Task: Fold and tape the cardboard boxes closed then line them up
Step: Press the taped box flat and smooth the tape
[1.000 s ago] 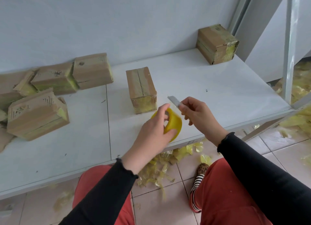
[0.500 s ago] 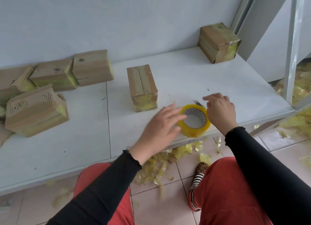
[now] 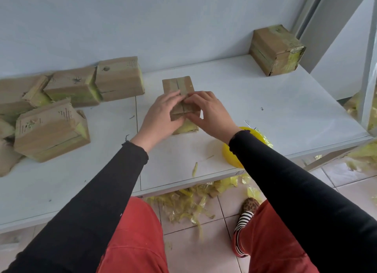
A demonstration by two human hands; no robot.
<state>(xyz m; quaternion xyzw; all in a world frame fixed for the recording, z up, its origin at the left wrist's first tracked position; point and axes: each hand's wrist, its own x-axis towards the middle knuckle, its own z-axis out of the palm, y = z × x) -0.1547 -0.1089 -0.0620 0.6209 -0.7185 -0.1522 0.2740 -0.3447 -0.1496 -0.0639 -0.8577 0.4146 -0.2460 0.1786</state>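
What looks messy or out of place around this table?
Crumpled yellow tape scraps litter the floor under the table edge. The boxes at left lie jumbled and tilted, not lined up.

Brown boxes [image 3: 177, 85], yellow tape roll [image 3: 230, 152], white table [image 3: 265, 117].
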